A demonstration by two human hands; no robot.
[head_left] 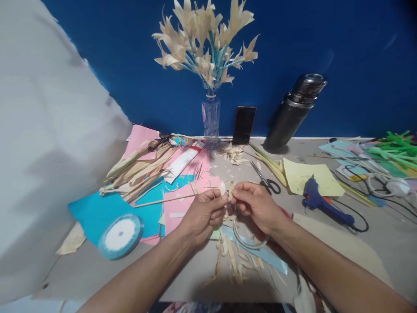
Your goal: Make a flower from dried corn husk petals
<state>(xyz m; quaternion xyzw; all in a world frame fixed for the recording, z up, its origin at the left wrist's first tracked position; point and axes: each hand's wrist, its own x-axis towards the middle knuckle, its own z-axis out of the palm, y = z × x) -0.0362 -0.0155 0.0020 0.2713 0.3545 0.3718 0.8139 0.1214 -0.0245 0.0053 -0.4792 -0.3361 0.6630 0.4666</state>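
Note:
My left hand (pixel 206 213) pinches a small pale piece of dried husk (pixel 223 188), petal-shaped, between thumb and forefinger. Close beside it, my right hand (pixel 257 206) pinches a second, yellower husk piece (pixel 231 190). The two pieces are upright, with a narrow gap between them. A thin wooden stick (pixel 163 201) runs up to the back of my left hand; whether it touches is unclear. Below my hands lie husk scraps (pixel 234 265), a light blue ribbon strip (pixel 273 259) and a pale ring (pixel 250 246), partly hidden by my right hand.
At the back stand a bottle (pixel 211 119) of husk flowers (pixel 202 34), a phone (pixel 244 125) and a dark flask (pixel 293 115). Scissors (pixel 265 179) and a blue glue gun (pixel 325 204) lie right. A ribbon spool (pixel 120 236), husk strips (pixel 146 167) and coloured paper (pixel 87 213) lie left.

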